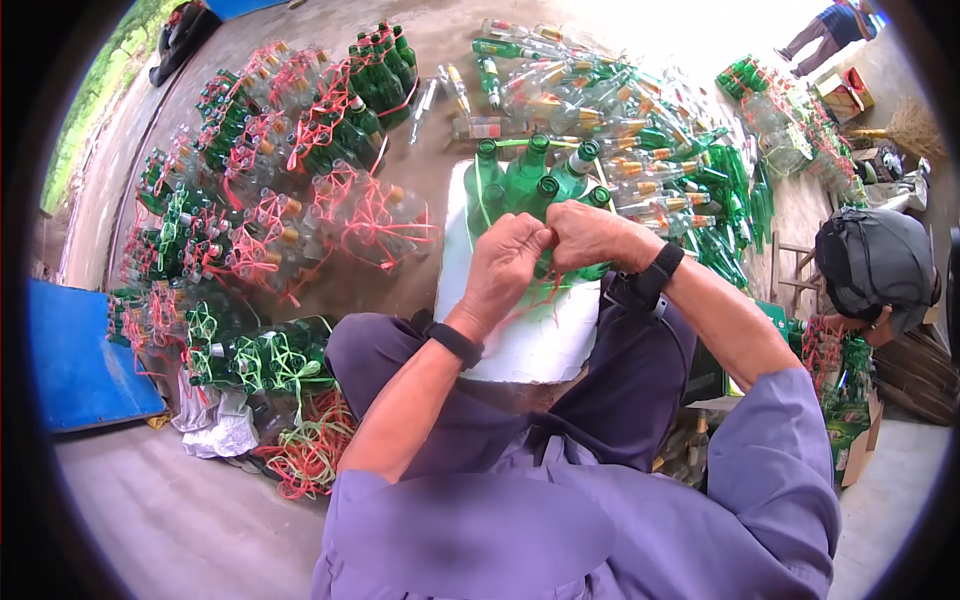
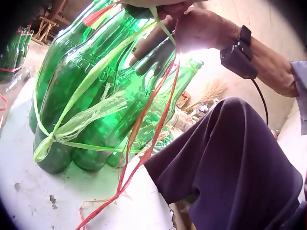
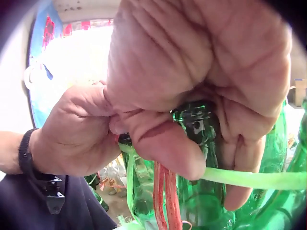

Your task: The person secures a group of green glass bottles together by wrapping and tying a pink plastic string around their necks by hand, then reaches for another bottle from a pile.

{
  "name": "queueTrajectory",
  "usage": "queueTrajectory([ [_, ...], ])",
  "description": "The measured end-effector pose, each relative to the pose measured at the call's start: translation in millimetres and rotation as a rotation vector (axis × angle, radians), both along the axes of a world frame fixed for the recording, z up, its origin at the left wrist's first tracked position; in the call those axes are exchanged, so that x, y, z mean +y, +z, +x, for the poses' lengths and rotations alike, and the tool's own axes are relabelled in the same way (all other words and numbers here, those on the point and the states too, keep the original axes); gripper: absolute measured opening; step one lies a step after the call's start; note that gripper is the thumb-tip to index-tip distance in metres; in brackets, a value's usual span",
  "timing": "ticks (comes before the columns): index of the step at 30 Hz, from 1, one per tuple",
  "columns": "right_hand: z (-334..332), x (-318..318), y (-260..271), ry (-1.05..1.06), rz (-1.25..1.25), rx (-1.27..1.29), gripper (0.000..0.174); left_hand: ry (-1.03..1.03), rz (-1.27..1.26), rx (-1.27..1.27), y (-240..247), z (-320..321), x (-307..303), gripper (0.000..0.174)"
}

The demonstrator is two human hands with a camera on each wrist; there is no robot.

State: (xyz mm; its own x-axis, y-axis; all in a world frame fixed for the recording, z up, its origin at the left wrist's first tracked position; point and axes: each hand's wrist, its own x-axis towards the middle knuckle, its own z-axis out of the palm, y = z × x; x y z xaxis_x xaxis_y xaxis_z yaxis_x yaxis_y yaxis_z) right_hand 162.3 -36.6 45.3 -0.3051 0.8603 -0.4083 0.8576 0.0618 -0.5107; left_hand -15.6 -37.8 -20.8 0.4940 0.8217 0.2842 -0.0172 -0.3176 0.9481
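Note:
A bundle of green glass bottles [image 1: 537, 170] stands upright on a white board [image 1: 470, 340] between the person's knees. Light green plastic twine [image 2: 81, 91] runs around and up the bottles, knotted low on one side. Both hands meet over the near bottle necks. The left hand [image 1: 503, 268] has its fingers curled at the twine, thumb side against the other hand. The right hand [image 1: 600, 238] curls over a bottle mouth, pinching twine at its thumb. Red plastic twine [image 3: 165, 191] hangs in strands below the joined fingers. The fingertips partly hide the twine's crossing.
Tied bottle bundles [image 1: 370, 215] crowd the floor on the left. Loose bottles [image 1: 600, 100] lie in a heap beyond the board. A tangle of red and green twine [image 1: 312, 445] lies by the left knee. Another person with a grey backpack [image 1: 875, 265] is at the right.

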Motion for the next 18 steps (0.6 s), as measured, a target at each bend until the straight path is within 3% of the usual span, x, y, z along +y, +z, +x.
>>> queueTrajectory([
  [4,-3,-7,-1,0.026,-0.085,-0.012,0.024,-0.012,-0.024,0.001,0,-2,0,0.016],
  [12,-1,-19,-8,0.04,0.06,-0.006,0.023,-0.003,-0.005,0.009,6,-5,-2,0.016],
  [16,-3,-23,16,-0.004,-0.085,-0.031,0.025,-0.014,-0.024,0.008,7,-5,-1,0.015],
  [18,-2,-20,41,-0.031,-0.032,0.054,0.023,-0.014,-0.027,0.011,5,-6,2,0.014],
])
